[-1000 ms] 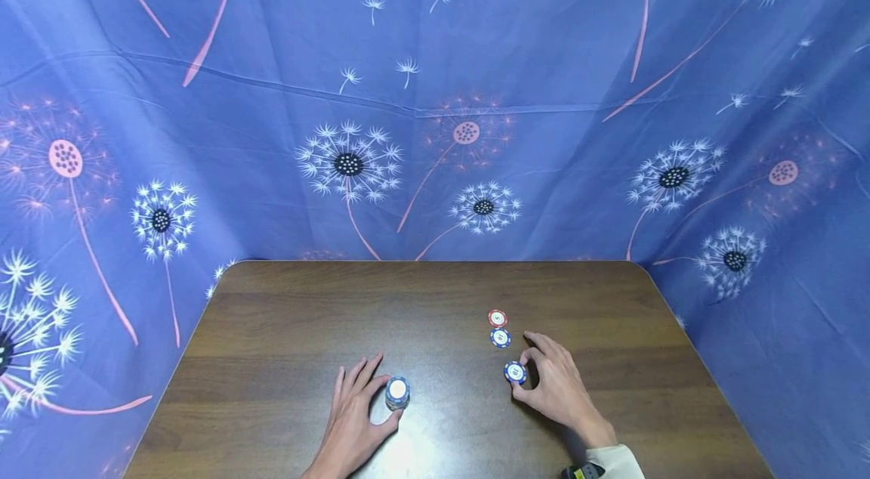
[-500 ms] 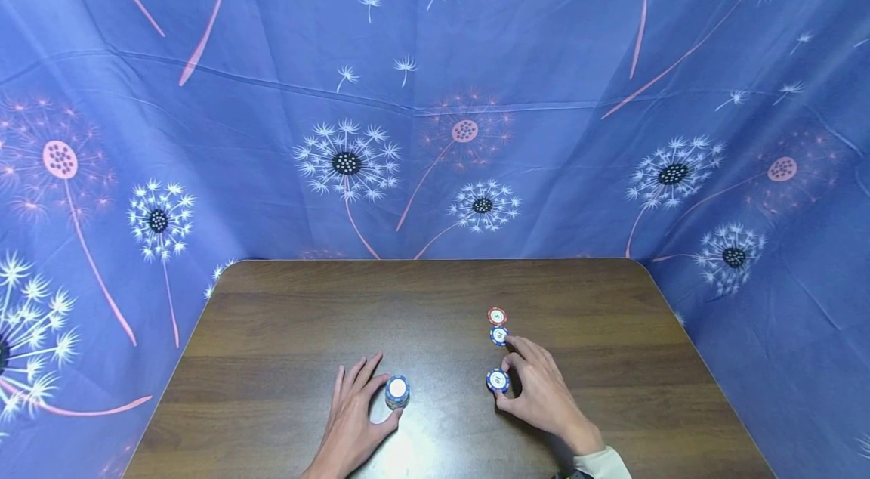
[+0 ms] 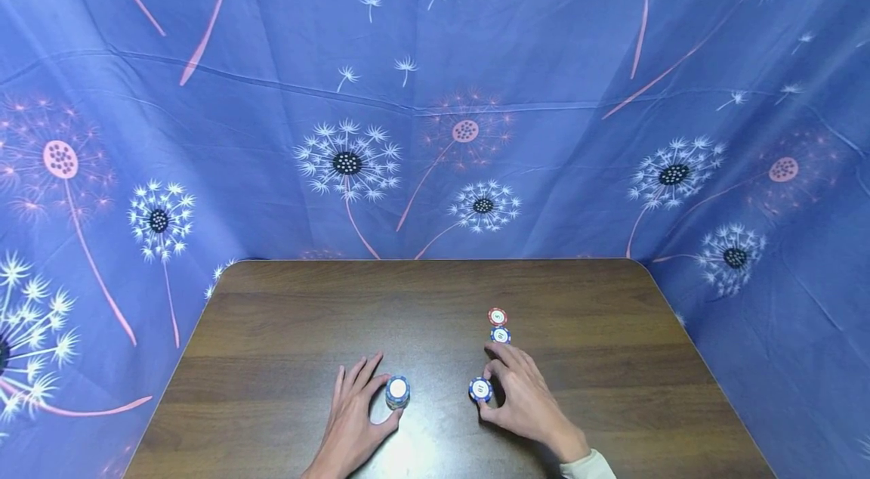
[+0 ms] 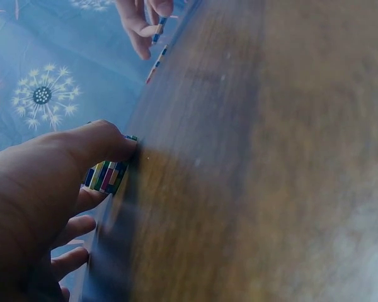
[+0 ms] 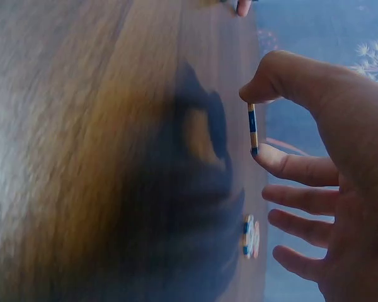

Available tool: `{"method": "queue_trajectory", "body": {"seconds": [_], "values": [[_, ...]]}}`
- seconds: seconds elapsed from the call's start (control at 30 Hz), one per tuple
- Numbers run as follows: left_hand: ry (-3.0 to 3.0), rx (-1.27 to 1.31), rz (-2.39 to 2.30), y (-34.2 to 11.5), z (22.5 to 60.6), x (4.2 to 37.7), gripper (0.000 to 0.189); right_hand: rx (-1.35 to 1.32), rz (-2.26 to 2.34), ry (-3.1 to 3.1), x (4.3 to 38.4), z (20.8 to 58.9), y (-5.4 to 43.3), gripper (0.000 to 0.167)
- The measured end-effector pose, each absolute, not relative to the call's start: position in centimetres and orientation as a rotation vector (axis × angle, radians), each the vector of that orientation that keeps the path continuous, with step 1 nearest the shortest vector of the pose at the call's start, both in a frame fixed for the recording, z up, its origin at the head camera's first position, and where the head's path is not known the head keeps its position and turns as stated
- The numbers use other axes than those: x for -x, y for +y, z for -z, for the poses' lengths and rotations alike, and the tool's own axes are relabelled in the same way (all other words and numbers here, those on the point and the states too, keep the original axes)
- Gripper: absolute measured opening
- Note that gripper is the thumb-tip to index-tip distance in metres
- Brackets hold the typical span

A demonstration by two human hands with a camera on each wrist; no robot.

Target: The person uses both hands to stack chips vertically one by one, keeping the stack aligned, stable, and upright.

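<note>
My left hand [image 3: 355,412] pinches a stack of poker chips [image 3: 397,390] between thumb and index finger, other fingers spread. In the left wrist view the stack's edge [image 4: 107,176] shows several colours, and its blue top chip has a pale centre. Right of it, my right hand [image 3: 526,402] pinches a single blue poker chip [image 3: 480,389] by its rim, its face marked 10. The right wrist view shows that blue chip [image 5: 252,129] edge-on, held off the table between thumb and index finger. Behind the right hand lie a red chip [image 3: 498,316] and another blue chip [image 3: 500,335].
The brown wooden table [image 3: 306,313] has rounded far corners. A blue curtain [image 3: 408,184] with dandelion prints hangs around its back and sides. Bright glare falls on the table near the left hand.
My right hand has moved left with the blue chip, bringing it closer to the stack. The left hand and the stack have stayed in place.
</note>
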State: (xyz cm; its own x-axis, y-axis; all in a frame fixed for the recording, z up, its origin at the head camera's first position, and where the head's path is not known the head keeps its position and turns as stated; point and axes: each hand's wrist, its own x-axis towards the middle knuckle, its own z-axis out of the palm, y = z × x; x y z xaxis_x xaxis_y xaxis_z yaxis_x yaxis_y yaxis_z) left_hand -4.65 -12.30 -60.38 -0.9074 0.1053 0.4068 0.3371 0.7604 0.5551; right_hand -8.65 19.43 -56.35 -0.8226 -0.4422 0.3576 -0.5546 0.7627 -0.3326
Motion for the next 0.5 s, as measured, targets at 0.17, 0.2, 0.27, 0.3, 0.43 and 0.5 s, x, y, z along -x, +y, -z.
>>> {"method": "queue_trajectory", "body": {"seconds": [0.17,0.2,0.27,0.3,0.43,0.5], "values": [[-2.608,0.334,0.915,-12.3,60.5,4.6,0.050,-0.801,-0.636,-2.710,8.5,55.9,18.5,0.037],[-2.609,0.333,0.915,-12.3,60.5,4.6,0.050,-0.805,-0.630,-2.713,8.4,55.8,18.3,0.037],[-2.609,0.332,0.919,-12.3,60.5,4.6,0.050,-0.821,-0.622,-2.710,8.4,55.5,17.9,0.038],[-2.611,0.332,0.920,-12.3,60.5,4.6,0.049,-0.830,-0.620,-2.703,8.4,55.5,17.6,0.039],[-2.614,0.341,0.913,-12.3,60.4,4.7,0.048,-0.872,-0.607,-2.656,8.4,55.1,16.6,0.040],[-2.613,0.346,0.904,-12.3,60.4,4.7,0.048,-0.891,-0.610,-2.642,8.5,55.0,16.1,0.040]]}}
